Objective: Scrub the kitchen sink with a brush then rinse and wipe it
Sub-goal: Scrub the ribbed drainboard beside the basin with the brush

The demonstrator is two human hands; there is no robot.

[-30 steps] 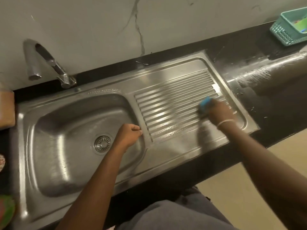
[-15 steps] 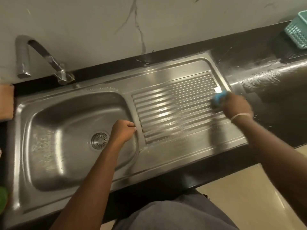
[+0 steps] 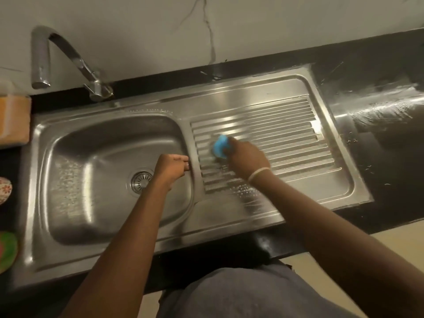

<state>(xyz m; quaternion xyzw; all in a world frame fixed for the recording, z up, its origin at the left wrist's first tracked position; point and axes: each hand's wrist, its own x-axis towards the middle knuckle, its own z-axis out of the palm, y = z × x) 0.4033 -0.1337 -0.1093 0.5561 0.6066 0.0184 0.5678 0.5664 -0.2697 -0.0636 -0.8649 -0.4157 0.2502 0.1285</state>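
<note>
While the right hand (image 3: 249,158) grips the blue brush (image 3: 220,146) on the ribbed steel drainboard (image 3: 286,134), the left hand (image 3: 171,169), fingers curled and holding nothing, rests at the smooth rounded basin (image 3: 91,180) edge.

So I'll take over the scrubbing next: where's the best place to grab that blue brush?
Probably its rounded blue back, from above. The brush sits working face down on the ribbed drainboard, and the right hand already wraps its top, pressing downward.

R hand (image 3: 249,158) grips blue brush (image 3: 220,146) on drainboard (image 3: 286,134), L hand (image 3: 172,168) fisted at basin (image 3: 91,171) edge
</note>
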